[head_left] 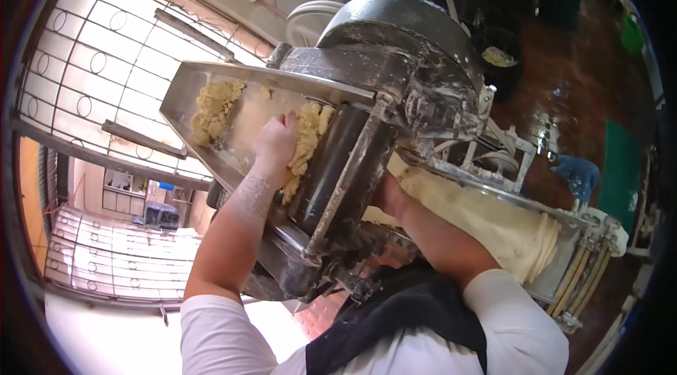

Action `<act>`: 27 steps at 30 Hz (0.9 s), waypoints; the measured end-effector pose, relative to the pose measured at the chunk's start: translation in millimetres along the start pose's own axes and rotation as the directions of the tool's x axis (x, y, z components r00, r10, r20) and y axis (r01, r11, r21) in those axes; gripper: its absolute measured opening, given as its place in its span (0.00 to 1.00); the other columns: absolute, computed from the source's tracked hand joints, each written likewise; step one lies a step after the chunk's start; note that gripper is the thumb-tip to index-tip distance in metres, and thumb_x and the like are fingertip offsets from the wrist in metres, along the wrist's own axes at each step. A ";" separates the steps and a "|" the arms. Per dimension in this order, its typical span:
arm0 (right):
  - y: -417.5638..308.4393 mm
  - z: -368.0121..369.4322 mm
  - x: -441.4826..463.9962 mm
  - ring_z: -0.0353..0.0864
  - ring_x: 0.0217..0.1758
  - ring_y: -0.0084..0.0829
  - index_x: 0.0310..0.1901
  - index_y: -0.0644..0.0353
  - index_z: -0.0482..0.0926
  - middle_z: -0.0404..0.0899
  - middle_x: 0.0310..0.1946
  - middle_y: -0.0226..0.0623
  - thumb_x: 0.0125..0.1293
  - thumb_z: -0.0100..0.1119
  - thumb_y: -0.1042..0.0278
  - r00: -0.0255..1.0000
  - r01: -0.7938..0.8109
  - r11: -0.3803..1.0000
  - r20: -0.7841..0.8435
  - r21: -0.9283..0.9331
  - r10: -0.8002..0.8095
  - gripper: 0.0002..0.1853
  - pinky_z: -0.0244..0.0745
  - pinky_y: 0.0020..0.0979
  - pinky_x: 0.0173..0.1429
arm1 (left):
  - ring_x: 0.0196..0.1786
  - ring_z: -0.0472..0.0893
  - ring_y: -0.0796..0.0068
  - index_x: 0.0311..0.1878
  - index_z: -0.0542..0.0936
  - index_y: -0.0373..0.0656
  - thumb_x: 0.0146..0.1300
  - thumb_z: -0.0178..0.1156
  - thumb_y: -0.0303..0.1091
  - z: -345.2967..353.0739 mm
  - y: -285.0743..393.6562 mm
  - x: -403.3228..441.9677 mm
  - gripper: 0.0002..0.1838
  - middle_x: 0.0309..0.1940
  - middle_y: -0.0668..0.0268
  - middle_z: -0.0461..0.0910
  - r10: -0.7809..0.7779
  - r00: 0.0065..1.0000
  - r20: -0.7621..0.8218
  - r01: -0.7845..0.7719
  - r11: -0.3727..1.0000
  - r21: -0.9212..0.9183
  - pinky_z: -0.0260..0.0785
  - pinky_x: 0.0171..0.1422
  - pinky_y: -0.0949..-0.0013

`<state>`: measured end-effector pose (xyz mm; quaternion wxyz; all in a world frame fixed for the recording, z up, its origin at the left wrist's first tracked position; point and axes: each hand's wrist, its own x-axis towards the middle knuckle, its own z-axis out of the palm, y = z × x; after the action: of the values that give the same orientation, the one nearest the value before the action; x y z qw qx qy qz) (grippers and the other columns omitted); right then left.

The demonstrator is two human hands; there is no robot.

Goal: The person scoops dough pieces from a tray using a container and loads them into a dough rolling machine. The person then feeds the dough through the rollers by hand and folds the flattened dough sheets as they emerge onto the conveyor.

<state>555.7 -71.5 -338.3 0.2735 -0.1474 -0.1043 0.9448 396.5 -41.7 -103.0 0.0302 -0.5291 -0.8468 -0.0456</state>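
My left hand (276, 141) is closed like a fist and presses against a rough strip of yellow dough (304, 146) in the metal feed tray (233, 167) of a dough-rolling machine. Its palm side is hidden, so I cannot see whether it grips any dough. The strip lies along a dark roller (331, 163). Another crumbly dough lump (214, 111) sits at the tray's far left end. On the other side of the rollers, my right hand (386, 192) reaches in low beside the machine. The frame and rollers cover most of it, fingers included.
A wide sheet of rolled dough (469, 209) lies layered on the machine's outfeed to the right. Beyond it are wooden rods (582, 283) at the end and a blue plastic bag (578, 176). A large round machine housing (402, 19) rises behind the tray. Barred windows stand at left.
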 end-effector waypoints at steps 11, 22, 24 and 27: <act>-15.2 34.3 31.7 0.77 0.56 0.40 0.59 0.54 0.76 0.78 0.56 0.40 0.66 0.41 0.28 0.975 0.012 0.929 0.204 0.369 -0.094 0.38 0.71 0.46 0.63 | 0.33 0.81 0.57 0.29 0.80 0.35 0.69 0.52 0.57 -34.4 -52.4 17.5 0.29 0.24 0.51 0.80 -0.045 0.991 0.123 0.069 0.977 -0.202 0.69 0.38 0.56; -10.9 -13.3 -23.7 0.69 0.66 0.44 0.66 0.51 0.70 0.71 0.64 0.41 0.64 0.32 0.21 0.986 0.027 0.896 0.137 0.443 -0.098 0.45 0.61 0.51 0.71 | 0.41 0.79 0.41 0.33 0.81 0.33 0.69 0.46 0.49 4.3 -20.5 -12.4 0.26 0.31 0.43 0.80 0.037 0.998 -0.045 -0.044 0.989 -0.142 0.69 0.47 0.48; -10.0 -17.7 -38.7 0.68 0.68 0.44 0.67 0.50 0.68 0.71 0.64 0.41 0.64 0.32 0.20 0.999 0.027 0.880 0.006 0.475 -0.033 0.45 0.60 0.52 0.71 | 0.41 0.79 0.41 0.33 0.81 0.33 0.69 0.46 0.49 1.4 -14.7 -14.0 0.26 0.31 0.43 0.80 0.018 0.999 -0.029 -0.021 0.993 -0.115 0.69 0.47 0.48; -12.7 -25.0 -65.0 0.69 0.66 0.44 0.66 0.51 0.70 0.73 0.61 0.41 0.63 0.32 0.19 0.997 0.070 0.882 0.002 0.466 -0.080 0.46 0.62 0.53 0.70 | 0.41 0.80 0.41 0.33 0.81 0.33 0.69 0.46 0.49 5.0 -16.3 -11.9 0.26 0.31 0.42 0.80 -0.013 0.999 -0.029 0.010 0.997 -0.082 0.69 0.47 0.48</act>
<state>622.7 -93.6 -343.8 0.3358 -0.0636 0.1167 0.9325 387.0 -58.8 -109.9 0.0209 -0.5242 -0.8467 -0.0881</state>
